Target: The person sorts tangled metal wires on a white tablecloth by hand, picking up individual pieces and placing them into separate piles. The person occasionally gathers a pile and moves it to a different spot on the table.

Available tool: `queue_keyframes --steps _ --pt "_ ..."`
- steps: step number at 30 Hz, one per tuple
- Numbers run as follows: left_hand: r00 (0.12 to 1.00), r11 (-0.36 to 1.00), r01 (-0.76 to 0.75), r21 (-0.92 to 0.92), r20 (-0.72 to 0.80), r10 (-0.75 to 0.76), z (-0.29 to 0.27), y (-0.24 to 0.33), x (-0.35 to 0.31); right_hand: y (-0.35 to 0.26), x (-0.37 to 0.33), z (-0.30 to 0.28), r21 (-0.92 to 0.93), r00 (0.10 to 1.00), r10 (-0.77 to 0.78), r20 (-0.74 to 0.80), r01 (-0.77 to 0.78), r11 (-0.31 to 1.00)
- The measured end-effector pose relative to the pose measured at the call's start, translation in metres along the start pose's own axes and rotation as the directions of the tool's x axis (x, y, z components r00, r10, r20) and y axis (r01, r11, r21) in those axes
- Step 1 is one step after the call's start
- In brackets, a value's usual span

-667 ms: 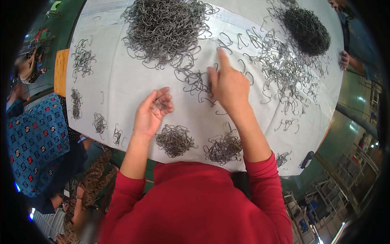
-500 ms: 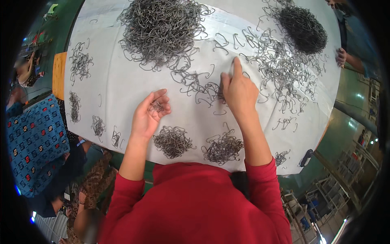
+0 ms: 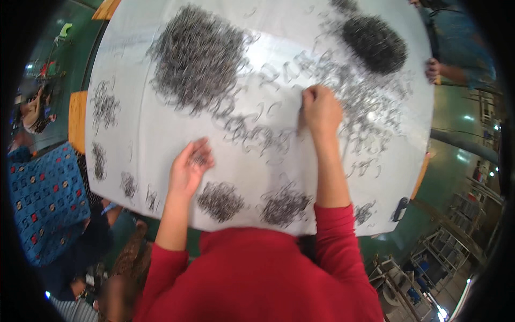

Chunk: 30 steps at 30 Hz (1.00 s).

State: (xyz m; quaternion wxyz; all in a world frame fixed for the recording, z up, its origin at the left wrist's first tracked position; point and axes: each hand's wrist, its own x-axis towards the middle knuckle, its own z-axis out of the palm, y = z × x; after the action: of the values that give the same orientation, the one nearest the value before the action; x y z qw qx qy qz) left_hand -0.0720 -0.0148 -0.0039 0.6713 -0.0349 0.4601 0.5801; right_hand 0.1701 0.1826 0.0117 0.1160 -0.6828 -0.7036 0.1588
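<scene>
My left hand is turned palm up over the near left part of the white-covered table, its fingers curled around a few small curved wire hooks. Farther right, my right hand is closed in a pinch beside the loose scatter of hooks. Whatever lies between its fingertips is hidden and blurred. A trail of hooks lies between the hands and the big grey pile of hooks. Close to my body are two smaller heaps, a left heap and a right heap.
A darker dense pile of hooks sits at the far right. Small groups of hooks line the left edge. A small dark object lies at the near right corner. Another person's hand rests at the right edge; someone in patterned blue is at left.
My right hand has gone from a pointing finger to a closed pinch. My left hand stays palm up with the hooks. The whole view has shifted slightly and blurred.
</scene>
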Motion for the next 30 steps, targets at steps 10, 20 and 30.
queue_keyframes --steps 10,20,30 --pt "0.999 0.996 -0.015 -0.087 -0.032 0.012 -0.001 -0.007 0.004 0.005 0.002 0.023 -0.107 0.987 -0.155 -0.044 0.150 0.983" --pt "0.999 0.998 -0.030 -0.050 0.012 0.031 -0.003 -0.007 0.007 0.010 -0.013 -0.004 0.308 0.998 -0.068 0.013 0.060 0.950" --pt "0.982 0.994 0.100 -0.040 0.165 -0.092 0.052 -0.038 0.000 0.013 -0.033 -0.042 0.631 0.961 0.016 -0.277 0.169 0.757"
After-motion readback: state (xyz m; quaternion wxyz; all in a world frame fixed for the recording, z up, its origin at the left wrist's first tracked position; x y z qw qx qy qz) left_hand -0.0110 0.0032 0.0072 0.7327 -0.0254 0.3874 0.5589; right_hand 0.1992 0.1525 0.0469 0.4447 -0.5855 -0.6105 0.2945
